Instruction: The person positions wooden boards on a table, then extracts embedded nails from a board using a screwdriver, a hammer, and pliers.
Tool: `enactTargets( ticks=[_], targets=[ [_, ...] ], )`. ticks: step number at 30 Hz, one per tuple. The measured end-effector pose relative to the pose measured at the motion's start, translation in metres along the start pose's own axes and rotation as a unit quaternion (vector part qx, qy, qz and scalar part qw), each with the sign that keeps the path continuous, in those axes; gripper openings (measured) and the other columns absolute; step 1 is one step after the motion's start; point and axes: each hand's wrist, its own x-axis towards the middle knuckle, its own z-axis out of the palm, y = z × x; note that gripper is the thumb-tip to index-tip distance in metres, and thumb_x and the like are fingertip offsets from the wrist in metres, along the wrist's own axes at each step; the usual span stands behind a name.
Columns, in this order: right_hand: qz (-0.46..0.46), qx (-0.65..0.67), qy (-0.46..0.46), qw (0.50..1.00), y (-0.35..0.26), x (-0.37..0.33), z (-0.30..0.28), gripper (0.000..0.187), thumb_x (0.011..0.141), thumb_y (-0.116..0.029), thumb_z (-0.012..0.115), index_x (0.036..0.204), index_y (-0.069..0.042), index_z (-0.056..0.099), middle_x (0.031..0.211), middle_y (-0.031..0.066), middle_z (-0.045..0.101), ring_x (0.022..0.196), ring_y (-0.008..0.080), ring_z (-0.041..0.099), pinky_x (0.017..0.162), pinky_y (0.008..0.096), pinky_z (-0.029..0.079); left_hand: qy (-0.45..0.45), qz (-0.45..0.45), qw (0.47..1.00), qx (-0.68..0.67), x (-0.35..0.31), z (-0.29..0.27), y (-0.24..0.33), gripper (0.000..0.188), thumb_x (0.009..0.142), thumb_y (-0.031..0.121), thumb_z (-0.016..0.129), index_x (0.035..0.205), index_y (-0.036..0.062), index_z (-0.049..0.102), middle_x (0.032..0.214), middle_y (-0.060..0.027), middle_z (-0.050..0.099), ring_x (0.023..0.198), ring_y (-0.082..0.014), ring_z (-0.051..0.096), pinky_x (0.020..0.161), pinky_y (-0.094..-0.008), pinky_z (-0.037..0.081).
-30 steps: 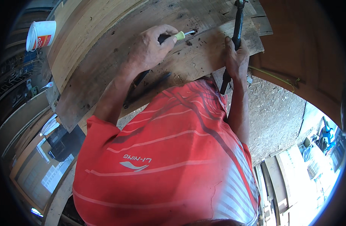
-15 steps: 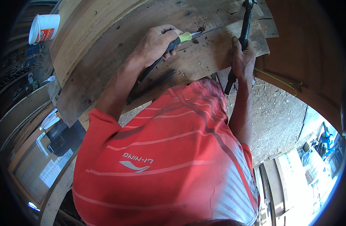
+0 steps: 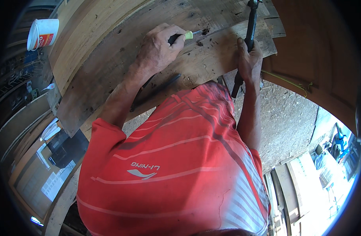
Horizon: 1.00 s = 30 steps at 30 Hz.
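My left hand (image 3: 161,46) is closed around a screwdriver (image 3: 188,35) with a black and yellow-green handle. Its thin metal shaft points right, the tip by a dark, crumbly spot (image 3: 205,31) in the wooden board (image 3: 223,55). My right hand (image 3: 250,61) grips a hammer (image 3: 251,29) by its long dark handle, near the board's right end. The hammer's head is up at the top edge of the view, partly cut off. Below my left wrist lies a dark tool with long arms (image 3: 164,84), partly hidden by the forearm.
A white bucket (image 3: 46,33) stands at the upper left beside the pale stacked planks (image 3: 80,43). A brown wooden panel (image 3: 318,55) with a yellow-green cord (image 3: 284,78) is at the right. Rough concrete floor (image 3: 282,114) shows below; more boards (image 3: 286,185) lie at the lower right.
My left hand has turned over the screwdriver handle, now covering more of it, its tip still near the dark spot. The whole view has shifted slightly; my right hand keeps its hold on the hammer.
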Motion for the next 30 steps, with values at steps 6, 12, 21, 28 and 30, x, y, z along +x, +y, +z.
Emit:
enactTargets(
  ticks=[6,12,21,28,30],
  targets=[
    [0.008,0.011,-0.006,1.0,0.001,0.001,0.001,0.045,0.1,-0.045,0.068,0.097,0.0,0.062,0.079,0.0101,0.059,0.075,0.0182,0.057,0.07,0.0374,0.049,-0.03,0.019,0.996,0.087,0.006,-0.006,0.021,0.014,0.091,0.01,0.072,0.104,0.0046,0.073,0.097,-0.0141,0.07,0.085,-0.0344,0.071,0.075,-0.0429,0.058],
    [-0.007,0.008,-0.002,1.0,0.006,0.002,0.002,0.046,0.1,-0.045,0.068,0.097,0.0,0.062,0.079,0.0102,0.059,0.075,0.0185,0.058,0.07,0.0377,0.049,-0.065,0.056,0.982,0.17,0.014,-0.003,0.038,0.015,0.091,0.011,0.072,0.104,0.0042,0.072,0.098,-0.0142,0.069,0.083,-0.0366,0.07,0.073,-0.0448,0.057],
    [0.0,0.003,-0.005,1.0,0.007,0.002,0.001,0.045,0.1,-0.045,0.068,0.096,0.0,0.062,0.08,0.0102,0.059,0.074,0.0185,0.058,0.069,0.0377,0.049,-0.062,-0.1,0.983,-0.138,0.002,0.013,-0.008,0.015,0.098,0.013,0.067,0.109,0.0054,0.073,0.091,-0.0061,0.069,0.075,-0.0163,0.066,0.064,-0.0329,0.053],
    [0.01,0.027,-0.009,1.0,0.003,0.001,0.003,0.045,0.1,-0.043,0.068,0.095,0.0,0.061,0.078,0.009,0.058,0.073,0.0172,0.057,0.068,0.0364,0.048,-0.009,-0.091,0.958,-0.273,0.011,0.02,0.004,0.032,0.097,0.017,0.071,0.126,0.0044,0.066,0.092,0.0005,0.067,0.076,-0.007,0.061,0.066,-0.0247,0.051],
    [0.017,0.023,-0.01,1.0,0.003,0.0,0.0,0.044,0.1,-0.043,0.068,0.095,0.0,0.061,0.078,0.009,0.058,0.073,0.0171,0.057,0.068,0.0364,0.048,0.008,-0.016,0.986,-0.166,0.012,0.015,-0.005,0.034,0.095,0.016,0.072,0.127,0.0044,0.065,0.096,-0.0009,0.068,0.081,-0.0075,0.063,0.07,-0.0248,0.053]
  ],
)
